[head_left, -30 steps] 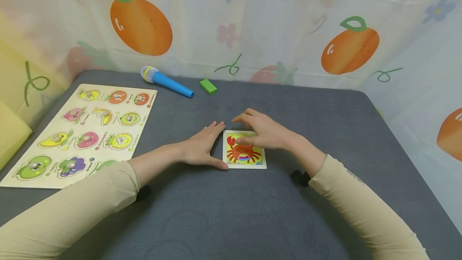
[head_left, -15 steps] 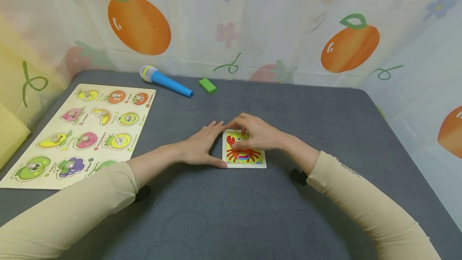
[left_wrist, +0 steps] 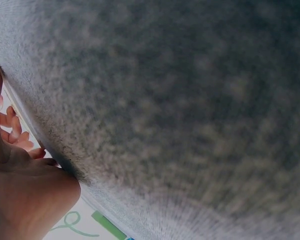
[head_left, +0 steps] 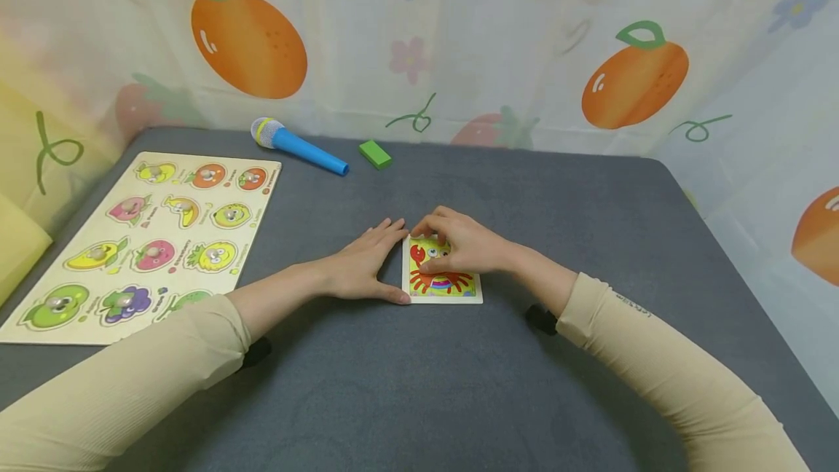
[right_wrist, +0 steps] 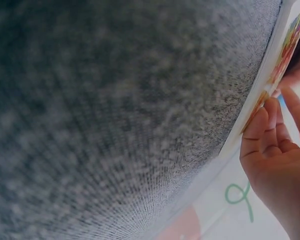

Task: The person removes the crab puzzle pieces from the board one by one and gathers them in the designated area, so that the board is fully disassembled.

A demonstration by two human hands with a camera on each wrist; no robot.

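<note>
A small square board with a crab picture (head_left: 443,284) lies flat on the dark grey table, its pale rim around a red crab on yellow. My left hand (head_left: 363,264) is spread along the board's left side, thumb at the lower-left corner and fingertips by the upper-left one. From the right, my right hand (head_left: 468,242) reaches over the picture, hiding its upper right. Its fingers curl down at the top left of the board, while the thumb lies over the crab. In the right wrist view, bent fingertips (right_wrist: 271,107) meet the board's face (right_wrist: 285,52).
At the left lies a wooden fruit puzzle (head_left: 154,217) with knobbed pieces. Near the back edge are a blue toy microphone (head_left: 309,151) and a green block (head_left: 375,154). A curtain printed with fruit (head_left: 354,28) hangs behind the table (head_left: 367,392).
The right hand has lowered onto the board, its fingers curling in toward the upper-left corner and the thumb shifting slightly left. The left hand keeps its place beside the board.
</note>
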